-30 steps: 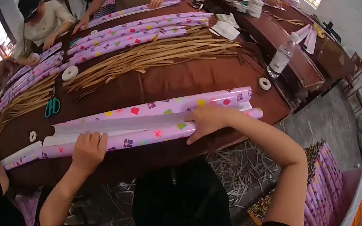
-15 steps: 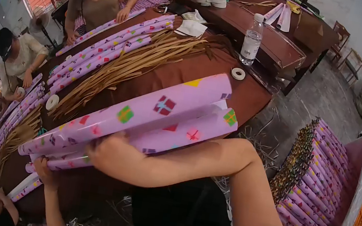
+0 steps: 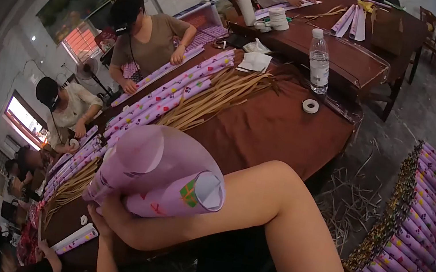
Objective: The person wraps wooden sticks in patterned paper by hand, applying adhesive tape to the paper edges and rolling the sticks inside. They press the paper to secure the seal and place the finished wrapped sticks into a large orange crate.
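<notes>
Loosely rolled purple wrapping paper with a printed gift-box pattern is in front of me, its open ends turned toward the camera. My right hand is closed around the lower part of the rolls, its fingers partly hidden by the paper. Just beside it, my left hand grips the lower end from below, and most of its fingers are out of sight. To the left of my hands lies a shorter roll of the same paper, near a small white tape roll.
Brown paper strips and long purple rolls lie along the brown-covered table. A water bottle and tape roll stand near its right edge. Stacked rolls are at right. Several co-workers sit along the left side.
The wrapping paper has swung from lying slantwise across the view to pointing its ends at the camera, and moved along with both hands. The camera view has shifted left and up.
</notes>
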The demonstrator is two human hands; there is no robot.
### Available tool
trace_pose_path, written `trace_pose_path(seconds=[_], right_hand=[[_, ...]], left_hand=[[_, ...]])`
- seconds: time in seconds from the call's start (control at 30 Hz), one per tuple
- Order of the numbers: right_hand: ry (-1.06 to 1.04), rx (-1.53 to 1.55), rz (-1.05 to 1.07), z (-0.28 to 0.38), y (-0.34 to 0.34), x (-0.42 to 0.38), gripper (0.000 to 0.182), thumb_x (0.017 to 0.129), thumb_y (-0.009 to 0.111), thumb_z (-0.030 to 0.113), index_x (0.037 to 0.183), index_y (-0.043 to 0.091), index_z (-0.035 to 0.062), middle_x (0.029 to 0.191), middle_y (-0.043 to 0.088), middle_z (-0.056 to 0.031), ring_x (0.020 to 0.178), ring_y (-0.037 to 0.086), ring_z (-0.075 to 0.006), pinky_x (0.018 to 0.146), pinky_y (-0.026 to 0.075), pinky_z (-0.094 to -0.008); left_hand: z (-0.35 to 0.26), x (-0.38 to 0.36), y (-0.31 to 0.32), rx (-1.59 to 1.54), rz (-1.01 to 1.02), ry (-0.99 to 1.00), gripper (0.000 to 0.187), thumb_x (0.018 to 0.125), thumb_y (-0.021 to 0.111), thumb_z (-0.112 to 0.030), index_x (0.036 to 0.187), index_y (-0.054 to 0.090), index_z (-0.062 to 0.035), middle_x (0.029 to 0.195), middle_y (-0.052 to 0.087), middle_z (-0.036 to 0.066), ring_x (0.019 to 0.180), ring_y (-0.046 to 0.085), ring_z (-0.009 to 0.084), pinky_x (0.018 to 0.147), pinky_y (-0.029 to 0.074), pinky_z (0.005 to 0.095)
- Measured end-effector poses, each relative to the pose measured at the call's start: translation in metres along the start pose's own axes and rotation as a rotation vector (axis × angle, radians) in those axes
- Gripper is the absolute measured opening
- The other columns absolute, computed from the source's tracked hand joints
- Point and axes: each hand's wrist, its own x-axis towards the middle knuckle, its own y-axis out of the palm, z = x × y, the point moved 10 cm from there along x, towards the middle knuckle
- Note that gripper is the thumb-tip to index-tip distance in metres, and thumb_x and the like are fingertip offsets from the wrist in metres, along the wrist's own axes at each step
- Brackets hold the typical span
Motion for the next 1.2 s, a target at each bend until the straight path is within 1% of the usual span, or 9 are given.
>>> trace_pose_path(seconds=[0.03,0.13,0.23,0.33,0.4,0.63,0.87,0.93,1.2], right_hand=[[-0.003,-0.002,0.006,0.0,0.001,0.0,0.018,0.082,0.058,0.018,0.088,0.064,0.0027,0.076,0.065,-0.0092,0.066,0.066,-0.0232,0.055,0.05,-0.0376],[-0.016,-0.006,0.017,-0.002,0.004,0.003,0.018,0.083,0.058,0.019,0.089,0.063,0.0027,0.075,0.065,-0.0084,0.066,0.066,-0.0231,0.055,0.05,-0.0366],[-0.036,0.015,0.018,-0.008,0.012,-0.001,0.018,0.084,0.057,0.019,0.09,0.063,0.0026,0.074,0.065,-0.0077,0.066,0.066,-0.0231,0.055,0.05,-0.0356],[-0.102,0.134,-0.024,-0.015,0.021,-0.02,0.018,0.084,0.057,0.019,0.09,0.062,0.0025,0.073,0.066,-0.007,0.066,0.067,-0.0231,0.055,0.05,-0.0346],[-0.139,0.359,-0.112,-0.035,0.049,-0.048,0.018,0.085,0.057,0.019,0.091,0.061,0.0025,0.072,0.066,-0.0065,0.066,0.067,-0.0231,0.055,0.05,-0.034],[-0.028,0.706,0.043,-0.094,0.162,-0.143,0.053,0.07,0.076,0.029,0.115,0.056,0.0098,0.093,0.067,-0.014,0.086,0.066,-0.0324,0.072,0.051,-0.0448],[0.007,0.714,-0.025,-0.099,0.17,-0.163,0.042,0.062,0.076,0.019,0.097,0.059,0.0027,0.088,0.062,-0.0154,0.08,0.061,-0.0354,0.069,0.05,-0.0453],[-0.014,0.71,-0.051,-0.1,0.182,-0.17,0.046,0.059,0.078,0.02,0.096,0.058,0.0018,0.087,0.062,-0.0151,0.079,0.061,-0.0358,0.068,0.05,-0.0456],[-0.009,0.781,0.026,-0.111,0.201,-0.179,0.061,0.053,0.08,0.018,0.108,0.059,-0.0009,0.083,0.066,-0.0183,0.078,0.064,-0.0388,0.069,0.051,-0.0457]], left_hand=[[0.034,0.003,-0.024,-0.3,-0.087,-0.133,0.018,0.096,0.05,-0.017,0.109,0.046,-0.006,0.106,0.047,0.004,0.1,0.045,0.0141,0.092,0.038,0.0327],[0.001,0.0,-0.009,0.418,-0.023,0.102,0.015,0.099,0.04,-0.016,0.108,0.046,-0.0061,0.108,0.047,0.002,0.101,0.044,0.0121,0.092,0.038,0.0313],[-0.005,0.005,0.0,0.237,-0.005,0.129,0.017,0.096,0.048,-0.017,0.107,0.049,-0.005,0.102,0.052,0.006,0.097,0.05,0.0162,0.089,0.041,0.0323],[-0.021,0.001,0.019,0.575,0.027,0.216,0.026,0.09,0.058,-0.018,0.11,0.052,-0.0032,0.098,0.057,0.015,0.091,0.056,0.0272,0.086,0.044,0.0379],[-0.059,-0.036,0.071,1.157,0.218,0.775,0.039,0.075,0.065,-0.01,0.109,0.052,0.0025,0.099,0.056,0.023,0.091,0.053,0.0449,0.079,0.044,0.0481],[-0.108,-0.054,0.195,1.255,0.579,0.524,0.049,0.06,0.071,-0.006,0.106,0.058,-0.0042,0.089,0.055,0.013,0.08,0.055,0.0307,0.07,0.043,0.0408],[-0.096,-0.066,0.22,1.113,0.547,0.43,0.032,0.079,0.057,-0.015,0.108,0.059,-0.0023,0.083,0.061,0.012,0.073,0.061,0.0292,0.064,0.048,0.039],[-0.072,-0.076,0.234,0.994,0.867,0.148,0.031,0.079,0.057,-0.015,0.107,0.058,-0.0027,0.083,0.063,0.012,0.073,0.063,0.0295,0.062,0.049,0.04],[-0.112,-0.089,0.233,1.203,0.292,0.805,0.016,0.08,0.058,-0.021,0.086,0.057,-0.0052,0.073,0.063,0.006,0.07,0.062,0.022,0.053,0.048,0.0302]])
